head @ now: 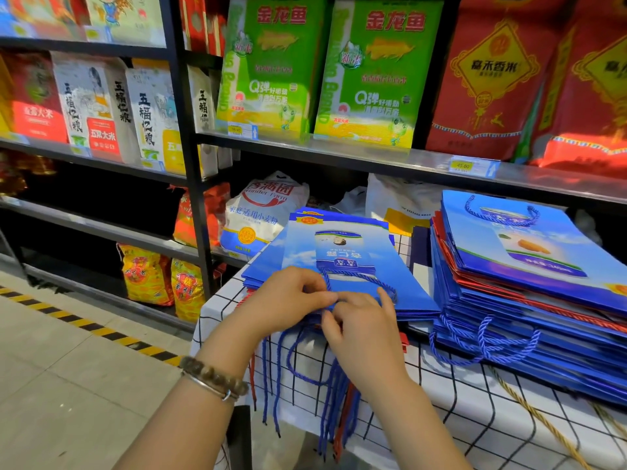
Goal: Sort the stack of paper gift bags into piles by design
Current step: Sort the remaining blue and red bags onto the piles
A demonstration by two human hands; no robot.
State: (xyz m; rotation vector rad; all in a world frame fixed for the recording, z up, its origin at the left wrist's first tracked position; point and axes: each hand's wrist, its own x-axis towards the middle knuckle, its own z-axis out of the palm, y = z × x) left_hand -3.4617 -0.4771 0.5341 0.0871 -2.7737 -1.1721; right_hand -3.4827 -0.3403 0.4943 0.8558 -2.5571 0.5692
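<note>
Left hand (288,300) and right hand (359,329), each in a narrow pinching grip, hold the top bag (342,252) by its near edge beside its cord (359,277). The bag's pile lies at the table's (458,405) left edge (taller stack (529,266) to the right).

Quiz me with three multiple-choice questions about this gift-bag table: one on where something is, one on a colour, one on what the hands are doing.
1. Where is the taller pile?
A) right of the smaller pile
B) on the floor
C) on a shelf

2. What colour is the cord handle on the smaller pile's top bag?
A) yellow
B) blue
C) white

3. What are the hands doing?
A) hanging idle
B) lifting a rice sack
C) gripping the top bag's near edge and cord

Answers:
1 A: both piles lie on the checked table, with the taller one on the right.
2 B: the cord is plainly blue.
3 C: the left hand pinches the cord, and the right hand pinches the bag's edge.
</note>
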